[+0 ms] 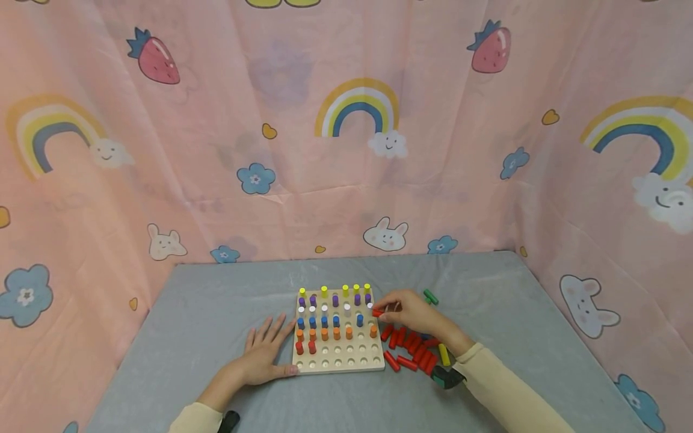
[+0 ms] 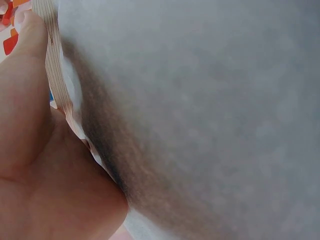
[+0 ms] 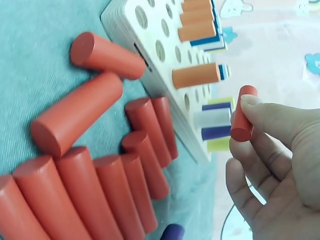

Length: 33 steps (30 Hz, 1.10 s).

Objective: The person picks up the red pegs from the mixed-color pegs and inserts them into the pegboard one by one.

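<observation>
A wooden pegboard [image 1: 352, 370] lies on the table, with rows of yellow, purple, white, blue and orange pegs from back to front. Two red pegs [image 1: 311, 347] stand at the left of the row in front of the orange ones. My left hand [image 1: 263, 356] lies flat with fingers spread at the board's left side, thumb on its front left corner. Above the board's right edge, my right hand [image 1: 414, 313] pinches a red peg [image 3: 243, 114] between thumb and fingers. In the left wrist view, the thumb [image 2: 30, 45] reaches along the board's edge.
Several loose red pegs [image 1: 419, 349] lie in a heap right of the board, some close against its edge. A yellow peg [image 1: 444, 355] lies beside them, and a green peg [image 1: 431, 296] farther back. A patterned pink curtain [image 1: 346, 180] hangs behind the grey table [image 1: 227, 300].
</observation>
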Motion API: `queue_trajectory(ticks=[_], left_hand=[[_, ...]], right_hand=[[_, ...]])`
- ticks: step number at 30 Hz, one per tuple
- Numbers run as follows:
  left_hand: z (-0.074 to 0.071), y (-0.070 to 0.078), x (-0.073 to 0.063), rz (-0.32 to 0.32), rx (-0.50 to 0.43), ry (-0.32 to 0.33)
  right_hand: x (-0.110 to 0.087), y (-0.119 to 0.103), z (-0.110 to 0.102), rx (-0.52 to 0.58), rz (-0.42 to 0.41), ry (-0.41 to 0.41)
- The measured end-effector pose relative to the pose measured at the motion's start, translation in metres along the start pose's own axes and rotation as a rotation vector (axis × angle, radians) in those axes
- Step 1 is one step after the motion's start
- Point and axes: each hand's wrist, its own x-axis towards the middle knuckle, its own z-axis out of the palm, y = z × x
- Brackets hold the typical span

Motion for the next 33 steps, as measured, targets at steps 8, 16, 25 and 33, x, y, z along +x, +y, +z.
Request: queue_trajectory(ticks=[8,16,25,33], left_hand=[[0.006,-0.007,0.003,0.011,0.003,0.025],[0.005,-0.006,0.003,0.008,0.001,0.022],[0.005,-0.007,0.003,0.014,-0.001,0.02],[0.006,-0.007,0.002,0.017,-0.001,0.025]], right_hand=[[-0.002,-0.017,0.003,-0.004,-0.061,-0.019],[-0.003,-0.027,0.011,-0.006,-0.112,0.001],[-0.002,-0.034,0.022,0.021,-0.138,-0.004],[-0.001,-0.04,0.03,0.042,-0.151,-0.01]])
